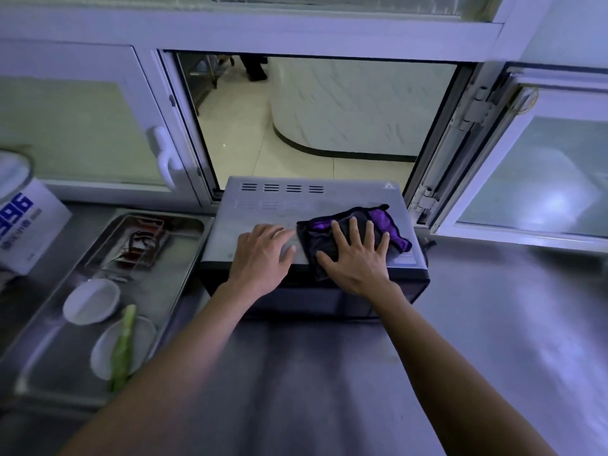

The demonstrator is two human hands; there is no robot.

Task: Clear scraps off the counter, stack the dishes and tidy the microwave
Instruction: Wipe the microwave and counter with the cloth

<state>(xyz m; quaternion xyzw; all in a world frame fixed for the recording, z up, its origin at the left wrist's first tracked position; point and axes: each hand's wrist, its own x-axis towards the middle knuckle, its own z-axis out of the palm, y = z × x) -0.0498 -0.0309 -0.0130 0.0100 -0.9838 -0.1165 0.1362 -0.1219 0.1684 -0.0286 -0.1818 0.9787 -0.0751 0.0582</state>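
The right hand (357, 255) lies flat with its fingers spread on a dark purple-edged cloth (353, 232), pressing it onto the top of the microwave (263, 205). It pinches nothing; the palm sits at the near front edge of the top panel and the fingertips point toward the back. Just to its left, the left hand (263, 255) rests palm-down on the bare metal top, fingers relaxed and slightly apart, their tips touching or nearly touching the cloth's left edge.

The cloth bunches out past the right hand's fingers toward the microwave's right edge, one purple corner reaching close to that side. Beyond the fingertips the top panel runs bare to a row of vent slots (283, 188) near the back edge. Behind that edge an open serving hatch (296, 126) looks into another room, its white frame standing close on either side of the microwave's back corners.

Left of the left hand, just beside the microwave's side, a steel tray (184, 258) holds a wire rack (131, 245), two white dishes (91, 301) and a green vegetable stalk (123, 347) lying across the nearer dish. Farther left stands a white box (29, 232) with blue print. Nearer than both hands and to the right of the right hand, the steel counter (493, 324) stretches bare.
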